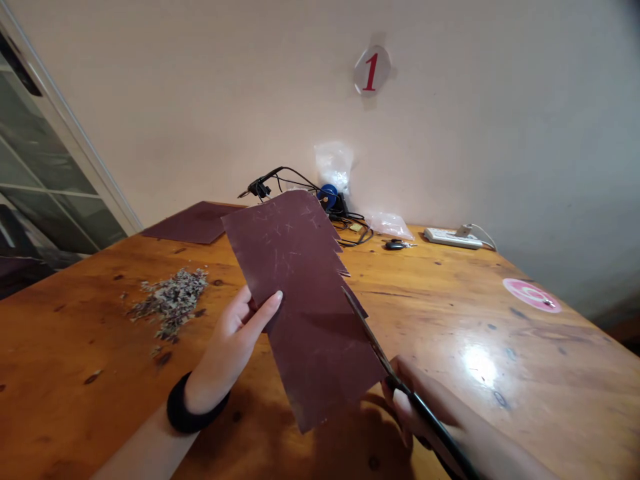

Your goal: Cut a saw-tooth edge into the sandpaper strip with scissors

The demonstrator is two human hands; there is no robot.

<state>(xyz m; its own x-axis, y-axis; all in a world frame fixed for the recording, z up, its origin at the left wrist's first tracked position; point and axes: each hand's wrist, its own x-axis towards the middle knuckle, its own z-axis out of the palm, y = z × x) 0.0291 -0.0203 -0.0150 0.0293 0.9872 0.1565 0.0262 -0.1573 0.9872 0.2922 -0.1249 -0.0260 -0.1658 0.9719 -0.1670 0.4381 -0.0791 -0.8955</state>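
Two hands work above a wooden table (500,347), the largest thing in view. Next in size is the dark maroon sheet (305,293), probably sandpaper, held in the air over the table with its right edge already cut into a row of notches. It looks light and thin, stiff enough to stand without drooping, yet likely to flex near the cuts; its left edge gives the steadiest hold. The left hand (235,347) pinches it there, thumb on the face and fingers behind. The right hand (425,407) is closed around black scissors (380,353), the blades meeting the sheet's right edge. Smallest, a pile of grey scraps (170,300) lies at the left.
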